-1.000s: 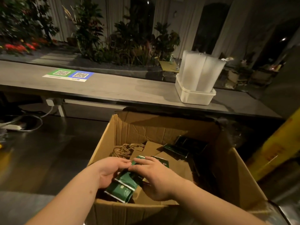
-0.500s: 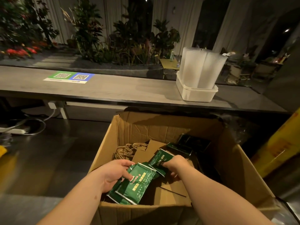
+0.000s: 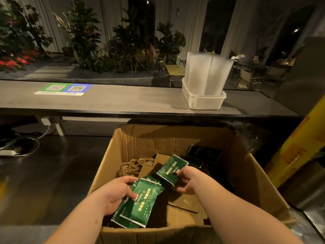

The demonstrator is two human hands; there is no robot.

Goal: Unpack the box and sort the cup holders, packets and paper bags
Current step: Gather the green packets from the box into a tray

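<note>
I look down into an open brown corrugated box [image 3: 246,173] on a dark glossy floor [image 3: 52,173]; its walls are creased and dented. Both bare forearms reach in from the near edge.

The left hand [image 3: 116,192] grips two packets [image 3: 144,201], flat glossy green rectangles with pale crimped ends and gold and red print. They overlap, with the thumb across the top one and the fingers curled beneath. They sit low in the box's near left corner.

The right hand [image 3: 188,180] pinches a matching single packet [image 3: 171,169] by its lower edge, tilted and raised over the middle of the box.

Under both lie flat brown paper bags [image 3: 184,203], matte and sharply folded, with a tangle of twisted cord handles [image 3: 131,166] towards the left wall. Dark shiny packs [image 3: 204,153] lie at the back; I cannot make out their detail.

Beyond the box runs a long grey desk [image 3: 123,101] with a smooth matte top. On it are a flat green-and-blue sticker [image 3: 63,88] and a white rectangular tub [image 3: 204,101] holding upright frosted, ribbed plastic stacks [image 3: 207,74]. Leafy plants [image 3: 133,50] stand behind.
</note>
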